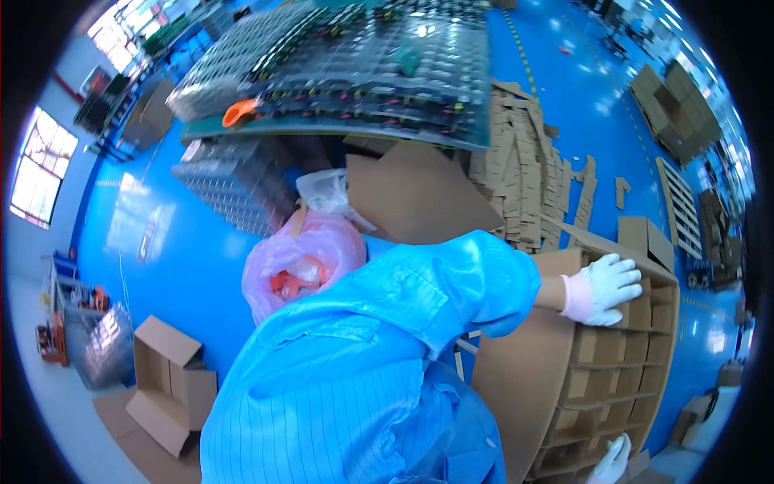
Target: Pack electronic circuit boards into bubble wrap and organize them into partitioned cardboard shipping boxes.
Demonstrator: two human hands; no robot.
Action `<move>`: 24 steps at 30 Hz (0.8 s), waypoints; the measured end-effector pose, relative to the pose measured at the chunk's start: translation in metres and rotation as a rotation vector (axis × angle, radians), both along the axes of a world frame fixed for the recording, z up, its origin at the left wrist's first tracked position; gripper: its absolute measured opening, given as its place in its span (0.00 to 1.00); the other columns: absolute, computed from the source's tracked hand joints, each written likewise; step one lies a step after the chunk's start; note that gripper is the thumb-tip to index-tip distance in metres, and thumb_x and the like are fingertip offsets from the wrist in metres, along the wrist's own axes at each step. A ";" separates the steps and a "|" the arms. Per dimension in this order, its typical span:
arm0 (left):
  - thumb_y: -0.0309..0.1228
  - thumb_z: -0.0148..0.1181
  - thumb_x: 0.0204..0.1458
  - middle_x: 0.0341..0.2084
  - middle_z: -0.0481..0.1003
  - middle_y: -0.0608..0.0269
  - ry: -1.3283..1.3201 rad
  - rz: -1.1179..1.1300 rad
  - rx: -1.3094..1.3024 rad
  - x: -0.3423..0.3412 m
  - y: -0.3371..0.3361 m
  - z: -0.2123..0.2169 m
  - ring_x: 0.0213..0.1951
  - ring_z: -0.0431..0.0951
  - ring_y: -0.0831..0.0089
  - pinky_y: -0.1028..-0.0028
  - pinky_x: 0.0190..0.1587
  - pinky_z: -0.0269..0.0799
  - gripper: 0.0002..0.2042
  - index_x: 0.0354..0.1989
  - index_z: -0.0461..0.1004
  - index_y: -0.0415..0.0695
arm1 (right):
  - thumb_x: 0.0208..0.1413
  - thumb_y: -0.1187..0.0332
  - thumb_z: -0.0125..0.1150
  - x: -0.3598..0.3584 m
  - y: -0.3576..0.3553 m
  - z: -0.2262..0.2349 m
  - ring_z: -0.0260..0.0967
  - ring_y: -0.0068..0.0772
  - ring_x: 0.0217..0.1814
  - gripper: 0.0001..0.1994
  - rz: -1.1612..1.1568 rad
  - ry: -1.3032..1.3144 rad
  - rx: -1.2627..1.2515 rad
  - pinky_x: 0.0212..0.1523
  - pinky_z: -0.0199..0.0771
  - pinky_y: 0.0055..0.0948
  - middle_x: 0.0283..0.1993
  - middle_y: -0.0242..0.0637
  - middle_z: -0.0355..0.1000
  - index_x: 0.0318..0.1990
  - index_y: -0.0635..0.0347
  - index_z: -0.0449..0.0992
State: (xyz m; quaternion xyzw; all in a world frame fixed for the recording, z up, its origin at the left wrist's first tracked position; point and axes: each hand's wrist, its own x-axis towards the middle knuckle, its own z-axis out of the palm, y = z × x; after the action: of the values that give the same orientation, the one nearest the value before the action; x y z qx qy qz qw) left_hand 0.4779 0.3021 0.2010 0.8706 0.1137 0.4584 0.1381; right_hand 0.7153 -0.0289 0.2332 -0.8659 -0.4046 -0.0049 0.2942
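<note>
Here the person's left hand, in a white glove with a pink cuff, lies flat on the upper rim of a large cardboard carton that is fitted with a cardboard divider grid; the fingers are spread and rest on the top of the grid, closed on nothing. The arm reaching to it wears a light blue striped sleeve (part of a work coat that fills the lower centre of the view). The right hand, also white-gloved, shows only in part at the bottom edge, against the lower cells of the same grid; whether it grips anything cannot be told. The carton stands at the right of the view on a blue floor, its open side turned so that the rows of empty cells face right. Behind the sleeve sits a pink plastic bag with orange items inside, and just above it a clear plastic bag. A flat brown cardboard sheet leans behind these, next to a tall stack of folded cardboard pieces. A table at the top carries clear plastic trays of small parts and an orange object. An open empty cardboard box lies at lower left.
</note>
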 end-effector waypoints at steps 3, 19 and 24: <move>0.32 0.55 0.39 0.53 0.60 0.46 -0.230 0.061 -0.026 -0.098 -0.006 -0.037 0.57 0.58 0.49 0.55 0.59 0.54 0.26 0.50 0.63 0.40 | 0.59 0.59 0.46 -0.119 0.066 0.021 0.71 0.39 0.42 0.18 0.114 0.206 -0.117 0.46 0.67 0.26 0.41 0.44 0.74 0.48 0.64 0.71; 0.48 0.41 0.50 0.42 0.75 0.60 0.101 2.069 -1.680 -0.705 -0.305 -0.275 0.43 0.73 0.55 0.62 0.46 0.67 0.22 0.44 0.73 0.49 | 0.54 0.51 0.46 -0.533 0.317 -0.226 0.70 0.55 0.32 0.18 1.749 -0.249 -1.071 0.35 0.69 0.44 0.29 0.45 0.74 0.35 0.56 0.73; 0.48 0.42 0.50 0.39 0.75 0.60 -0.216 1.853 -2.058 -0.618 -0.382 -0.318 0.42 0.73 0.55 0.63 0.46 0.66 0.21 0.43 0.73 0.48 | 0.54 0.53 0.45 -0.622 0.373 -0.306 0.70 0.54 0.35 0.16 1.964 -0.369 -1.092 0.37 0.69 0.44 0.32 0.44 0.74 0.34 0.55 0.74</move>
State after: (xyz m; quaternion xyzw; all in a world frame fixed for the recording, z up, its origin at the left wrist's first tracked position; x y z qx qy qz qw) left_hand -0.1397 -0.0801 -0.1170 -0.0526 0.9151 0.1574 0.3674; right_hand 0.0931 0.3437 -0.0729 -0.1733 -0.8930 0.2769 -0.3095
